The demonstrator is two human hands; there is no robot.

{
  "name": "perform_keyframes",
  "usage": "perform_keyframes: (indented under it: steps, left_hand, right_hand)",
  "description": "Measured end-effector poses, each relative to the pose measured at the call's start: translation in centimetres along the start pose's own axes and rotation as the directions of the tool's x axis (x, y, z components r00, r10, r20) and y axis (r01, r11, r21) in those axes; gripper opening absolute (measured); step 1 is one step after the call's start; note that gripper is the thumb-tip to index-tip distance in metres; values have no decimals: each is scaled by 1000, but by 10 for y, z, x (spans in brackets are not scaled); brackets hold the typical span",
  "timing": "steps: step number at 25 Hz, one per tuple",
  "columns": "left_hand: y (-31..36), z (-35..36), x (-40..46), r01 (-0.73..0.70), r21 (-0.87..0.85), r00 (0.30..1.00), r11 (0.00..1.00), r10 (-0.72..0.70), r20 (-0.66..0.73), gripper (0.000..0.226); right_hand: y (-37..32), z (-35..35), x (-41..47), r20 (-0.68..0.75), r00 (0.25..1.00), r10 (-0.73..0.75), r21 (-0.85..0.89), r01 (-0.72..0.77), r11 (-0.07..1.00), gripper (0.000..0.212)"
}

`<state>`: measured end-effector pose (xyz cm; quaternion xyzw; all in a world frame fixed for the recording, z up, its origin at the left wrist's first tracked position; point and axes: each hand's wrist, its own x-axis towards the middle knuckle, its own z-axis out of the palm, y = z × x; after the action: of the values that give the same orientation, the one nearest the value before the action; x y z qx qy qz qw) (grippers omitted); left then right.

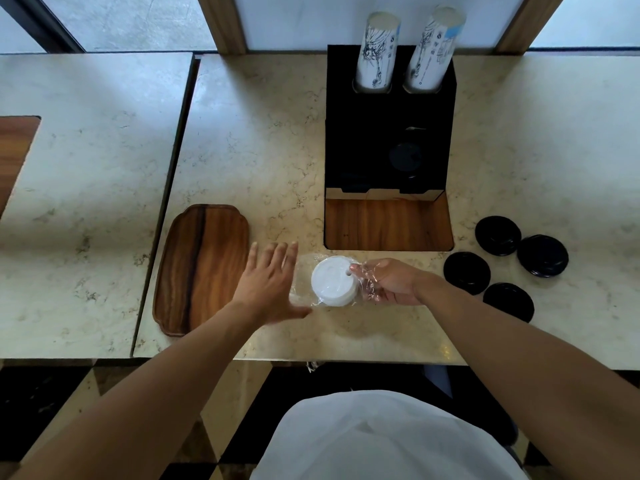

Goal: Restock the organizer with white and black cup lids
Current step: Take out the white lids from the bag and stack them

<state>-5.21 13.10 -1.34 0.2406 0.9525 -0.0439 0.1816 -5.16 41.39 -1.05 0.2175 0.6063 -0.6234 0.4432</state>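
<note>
Near the centre of the frame, a short stack of white lids (pixel 333 281) lies on the marble surface (pixel 263 140), enclosed in a clear plastic wrapper (pixel 363 282). The right hand (pixel 389 280) holds the wrapper at the stack's right side, its fingers (pixel 369 293) curled round the plastic film. The left hand (pixel 268 284) sits just left of the stack, palm down, fingers (pixel 277 254) straight and spread; its thumb lies beside the wrapper's lower-left edge, and contact cannot be confirmed.

Four black lids (pixel 497 235) lie loose on the surface at centre right, grouped close together and apart from the white stack.

The black organizer (pixel 388 133) stands at upper centre. Two stacks of printed paper cups (pixel 379 50) rise from round openings at its far end. A dark round shape, possibly a black lid, shows dimly in its right middle compartment. Its near compartment has a wooden floor and holds nothing visible.

A wooden tray (pixel 204 268) lies on the surface left of the left hand.
</note>
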Motion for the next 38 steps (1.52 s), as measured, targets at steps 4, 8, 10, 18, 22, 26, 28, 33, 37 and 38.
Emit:
perform_keyframes:
  steps: [4, 8, 10, 18, 22, 26, 28, 33, 37, 38]
  left_hand:
    - [21, 3, 13, -201, -105, 979, 974, 202, 0, 113]
    - [26, 16, 13, -174, -163, 981, 971, 186, 60, 105]
    - [25, 20, 12, -159, -207, 982, 965, 176, 67, 102]
    - [30, 32, 5, -84, -150, 992, 985, 97, 82, 94]
    - [38, 29, 5, -46, -133, 991, 990, 62, 119, 106]
    - [40, 29, 4, -34, -122, 991, 992, 49, 121, 107]
    - [38, 30, 4, -40, -116, 991, 992, 54, 121, 107]
    - [40, 31, 4, -35, -151, 991, 988, 53, 121, 112]
    - [41, 31, 3, -39, -188, 991, 981, 63, 121, 109]
    - [41, 31, 3, -39, -194, 991, 980, 63, 120, 107]
  right_hand:
    - [-4, 10, 2, -58, 998, -37, -42, 35, 999, 33]
    - [-5, 9, -1, -60, 998, -36, -62, 32, 998, 31]
    - [-5, 5, -4, -52, 998, -36, -38, 34, 999, 29]
    - [9, -29, -18, -69, 997, -32, 16, 33, 999, 37]
    - [8, -28, -16, -78, 996, -40, -110, 31, 993, 40]
    - [5, -23, -15, -202, 970, -137, -288, 75, 955, 33]
    - [4, -27, -19, -235, 960, -155, -300, 80, 950, 31]
    - [12, -47, -33, -304, 937, -171, -284, 82, 955, 25]
    - [21, -57, -41, -363, 917, -168, -249, 79, 965, 22]
    - [24, -59, -42, -385, 907, -171, -245, 79, 966, 21]
